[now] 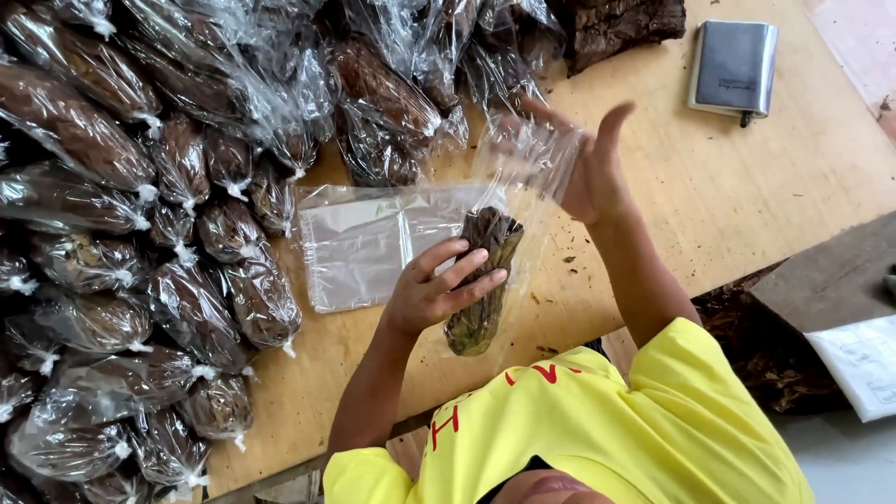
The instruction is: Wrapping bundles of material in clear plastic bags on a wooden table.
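My left hand (437,291) grips a dark, brownish-green bundle of dried leaves (481,280) through a clear plastic bag (523,177); the bundle stands roughly upright inside it. My right hand (590,173) is raised above and to the right and holds the bag's open top, fingers spread and thumb up. Both hands hover over a light wooden table (728,196).
A flat stack of empty clear bags (359,245) lies on the table just left of my hands. Several tied bags of dark leaf bundles (187,280) pile up across the left side and the back. A grey notebook (735,67) lies far right, and papers (863,364) lie low right.
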